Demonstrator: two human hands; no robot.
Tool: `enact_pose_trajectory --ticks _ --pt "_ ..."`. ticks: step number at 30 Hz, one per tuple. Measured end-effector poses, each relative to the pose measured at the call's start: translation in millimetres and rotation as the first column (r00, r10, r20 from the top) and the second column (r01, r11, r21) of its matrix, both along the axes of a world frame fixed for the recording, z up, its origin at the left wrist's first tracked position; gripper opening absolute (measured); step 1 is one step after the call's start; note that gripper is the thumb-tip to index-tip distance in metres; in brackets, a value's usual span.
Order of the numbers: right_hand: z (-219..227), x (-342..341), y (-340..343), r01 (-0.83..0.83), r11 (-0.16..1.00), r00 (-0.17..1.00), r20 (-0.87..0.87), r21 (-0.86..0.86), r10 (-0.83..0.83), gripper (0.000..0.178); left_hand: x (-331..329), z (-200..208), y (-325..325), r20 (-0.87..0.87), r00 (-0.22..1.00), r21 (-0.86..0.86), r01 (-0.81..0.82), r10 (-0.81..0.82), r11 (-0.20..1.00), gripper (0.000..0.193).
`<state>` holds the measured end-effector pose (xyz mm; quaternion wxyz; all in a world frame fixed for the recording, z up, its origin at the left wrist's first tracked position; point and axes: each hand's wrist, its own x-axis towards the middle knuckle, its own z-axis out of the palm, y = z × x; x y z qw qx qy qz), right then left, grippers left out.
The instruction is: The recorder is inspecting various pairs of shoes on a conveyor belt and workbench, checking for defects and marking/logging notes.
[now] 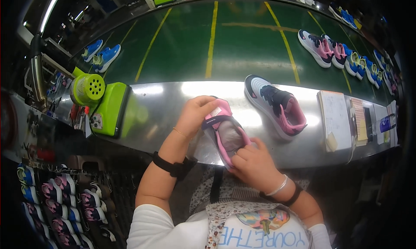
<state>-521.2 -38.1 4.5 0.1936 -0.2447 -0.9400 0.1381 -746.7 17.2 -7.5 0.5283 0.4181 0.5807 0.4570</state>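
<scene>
Gripping a soft pink-lined shoe (225, 134), both hands (195, 114) (253, 162) curl.

- The left hand (196, 114) is curled, fingers bent over the far end of the small pink, navy and grey shoe (225, 134), gripping it.
- The left forearm rises bare from the lower edge, a black strap round it below the wrist and a thin bracelet at the wrist.
- The right hand (253, 162) clasps the shoe's near end, fingertips pressed at its opening.
- The right wrist wears a white band and a black strap.
</scene>
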Motion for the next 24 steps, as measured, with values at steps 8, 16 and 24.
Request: enact_pose_trajectory --ticks 8,16,24 --pt "-6 9 8 -0.073 0.997 0.908 -0.416 -0.022 0.057 0.03 22 -20 -46 0.695 0.719 0.142 -0.115 -0.016 0.983 0.087" --pt "7 7 -2 0.072 0.812 0.752 -0.503 -0.579 -0.426 0.03 45 4 -65 0.644 0.74 0.291 0.0 -0.196 0.957 0.1" --pt "-16 7 -1 0.084 0.837 0.738 -0.531 -0.541 -0.417 0.06 47 -15 -73 0.42 0.897 0.316 0.0 -0.14 0.949 0.097"
